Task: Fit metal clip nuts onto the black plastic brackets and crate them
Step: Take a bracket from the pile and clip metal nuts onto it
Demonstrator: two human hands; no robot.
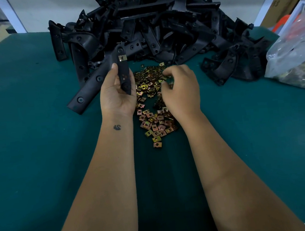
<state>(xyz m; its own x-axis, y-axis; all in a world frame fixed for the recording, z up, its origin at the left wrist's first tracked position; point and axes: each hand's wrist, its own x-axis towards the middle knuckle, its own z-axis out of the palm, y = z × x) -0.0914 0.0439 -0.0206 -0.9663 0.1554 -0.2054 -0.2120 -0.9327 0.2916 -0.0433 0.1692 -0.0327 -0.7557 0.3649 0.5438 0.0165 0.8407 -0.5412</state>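
Nearest me, loose clip nuts (151, 104) on the green surface (40, 142); my right hand (180, 89) curls into them (grip unclear), left hand (117, 92) at 11 o'clock clasping a bracket (122, 70).

A green mat (40, 142) covers the worktable. At the right edge lies a clear plastic bag (292, 53) of small hardware. Behind it stands a cardboard box (281, 1), with white frame posts (15, 15) at the back.
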